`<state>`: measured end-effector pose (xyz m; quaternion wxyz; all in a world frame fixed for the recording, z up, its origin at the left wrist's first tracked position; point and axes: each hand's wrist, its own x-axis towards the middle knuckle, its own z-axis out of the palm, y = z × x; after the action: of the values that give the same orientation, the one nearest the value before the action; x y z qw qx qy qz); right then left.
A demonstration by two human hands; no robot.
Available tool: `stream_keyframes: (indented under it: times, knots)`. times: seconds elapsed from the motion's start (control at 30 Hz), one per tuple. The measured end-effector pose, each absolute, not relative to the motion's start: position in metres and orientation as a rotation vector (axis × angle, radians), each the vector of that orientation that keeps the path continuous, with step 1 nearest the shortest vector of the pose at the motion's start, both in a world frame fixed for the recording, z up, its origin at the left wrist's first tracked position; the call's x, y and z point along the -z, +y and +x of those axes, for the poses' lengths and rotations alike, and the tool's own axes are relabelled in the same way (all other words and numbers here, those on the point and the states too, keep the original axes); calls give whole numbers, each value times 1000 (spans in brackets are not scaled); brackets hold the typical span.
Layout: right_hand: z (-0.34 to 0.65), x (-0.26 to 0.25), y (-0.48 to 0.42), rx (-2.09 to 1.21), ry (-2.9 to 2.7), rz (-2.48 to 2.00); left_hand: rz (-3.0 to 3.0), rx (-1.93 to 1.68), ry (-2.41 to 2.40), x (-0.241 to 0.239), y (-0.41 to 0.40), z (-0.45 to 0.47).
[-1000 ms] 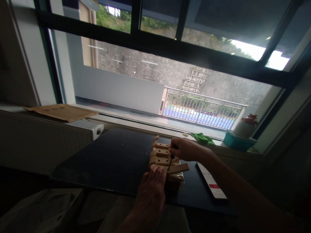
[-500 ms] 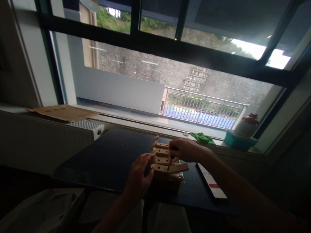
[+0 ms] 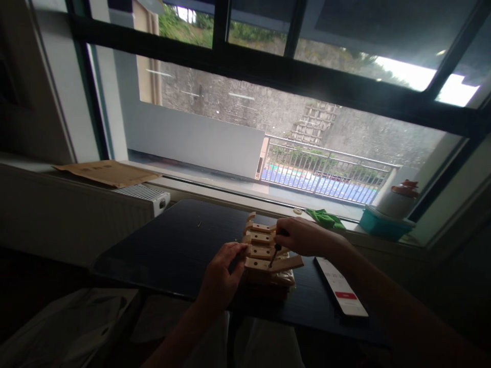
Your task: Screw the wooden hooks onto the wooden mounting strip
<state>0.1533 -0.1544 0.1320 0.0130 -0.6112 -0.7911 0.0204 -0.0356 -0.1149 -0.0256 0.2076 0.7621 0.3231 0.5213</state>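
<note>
Left hand [image 3: 220,273] back from atop the nearest wooden piece [image 3: 261,264] to its left end

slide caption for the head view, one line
Right hand holds a screwdriver to a row of wooden pieces, left hand at their ends, phone alongside on a dark table.

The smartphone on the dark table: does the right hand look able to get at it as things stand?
Probably yes, though not empty-handed: the right hand grips a screwdriver. The smartphone lies close by, with nothing on top.
</note>
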Motion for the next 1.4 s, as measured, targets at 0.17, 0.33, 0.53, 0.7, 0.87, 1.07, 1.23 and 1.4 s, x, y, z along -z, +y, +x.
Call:
stream_keyframes:
  times: [0.17, 0.33, 0.53, 0.7, 0.87, 1.07, 1.23, 1.4]
  knots:
    - [155, -130, -157, -15, -2444, -1934, 2102, -1447, 853, 25, -115, -36]
    - [155, -135, -163, -12, -2492, -1906, 2134, -1418, 814, 26, -116, -37]
    - [143, -133, -157, -3, -2488, -1921, 2230, -1411, 878, 23, -115, -35]
    - [141, -134, -158, 23, -2489, -1952, 2409, -1579, 980, 13, -134, -40]
    - [137, -137, -161, 83, -2497, -1966, 2657, -1141, 781, 8, -168, -24]
    - [135, -137, -161, 78, -2504, -1974, 2781, -706, 1035, 4, -171, -6]
    - [139, -136, -156, 36, -2505, -1987, 2868, -437, 1018, -21, -170, -6]
    - [134, -140, -155, 41, -2526, -1997, 2896, -415, 939, -24, -169, -8]
